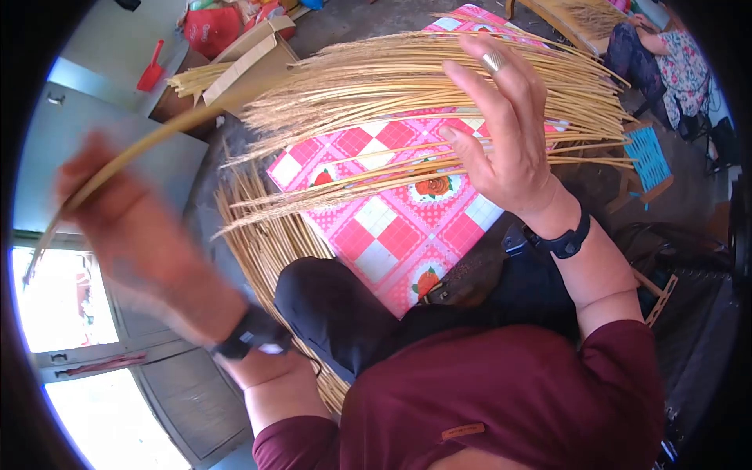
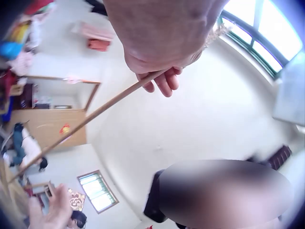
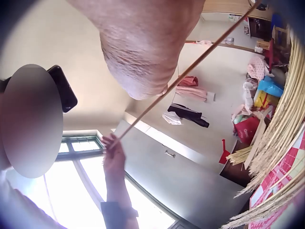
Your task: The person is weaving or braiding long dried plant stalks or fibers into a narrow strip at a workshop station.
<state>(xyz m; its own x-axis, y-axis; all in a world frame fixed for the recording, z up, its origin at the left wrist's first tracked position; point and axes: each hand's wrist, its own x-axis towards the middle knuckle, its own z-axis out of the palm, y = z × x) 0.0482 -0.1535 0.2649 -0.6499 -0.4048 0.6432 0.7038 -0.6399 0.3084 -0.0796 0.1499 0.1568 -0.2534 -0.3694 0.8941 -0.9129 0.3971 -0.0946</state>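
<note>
At the left of the head view my left hand (image 1: 145, 227), blurred, is raised and grips a long reed stalk (image 1: 168, 129). The stalk slants up to the right from it, and in the left wrist view its feathery end shows past the hand. My right hand (image 1: 509, 133) is lifted over the bundle, fingers apart and extended, with a ring on one finger. Beneath it, many reed stalks (image 1: 392, 86) with feathery heads to the left lie on a pink checked cloth (image 1: 384, 235). A thinner group of stalks (image 1: 345, 188) lies nearer my body.
More stalks (image 1: 258, 235) stand at the left of the cloth. A cardboard box (image 1: 258, 59) with cut stalks and a red dustpan (image 1: 151, 74) are behind. At the right are a blue woven stool (image 1: 648, 157) and a seated person (image 1: 681, 70). A cabinet (image 1: 133, 149) stands left.
</note>
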